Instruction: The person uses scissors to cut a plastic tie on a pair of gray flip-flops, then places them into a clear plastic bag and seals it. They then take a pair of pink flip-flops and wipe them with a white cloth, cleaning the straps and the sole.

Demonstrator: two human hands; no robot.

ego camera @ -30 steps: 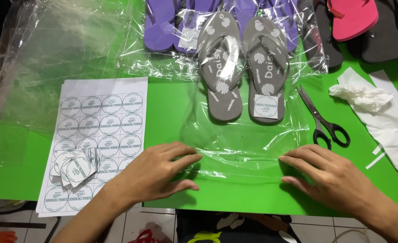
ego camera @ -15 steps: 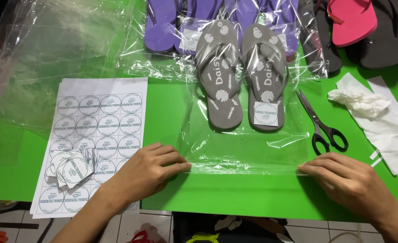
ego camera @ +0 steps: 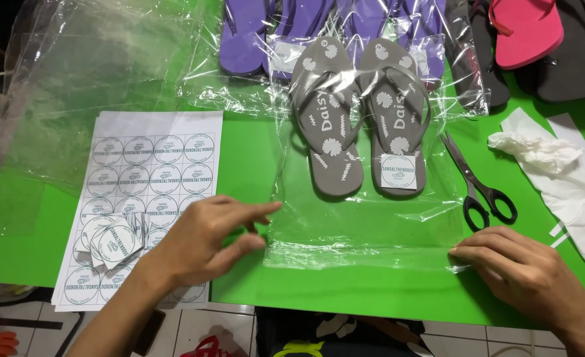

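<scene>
Pressing flat, two open hands, left [ego camera: 203, 241] and right [ego camera: 514, 271], pin one clear bag [ego camera: 365, 231] holding two grey sandals [ego camera: 362, 119].

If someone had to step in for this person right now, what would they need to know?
Left hand: open, fingertips on the left edge of the clear plastic bag.
Right hand: flat, pressing the bag's lower right corner onto the green table.
Grey flip-flops: both inside the bag, side by side, one carrying a round label.
Scissors lie just right of the bag; the sheet of round stickers with cut-out stickers lies left.
Done: pair bagged and labelled.
Left: the bag's near end appears folded over, not visibly sealed.
</scene>
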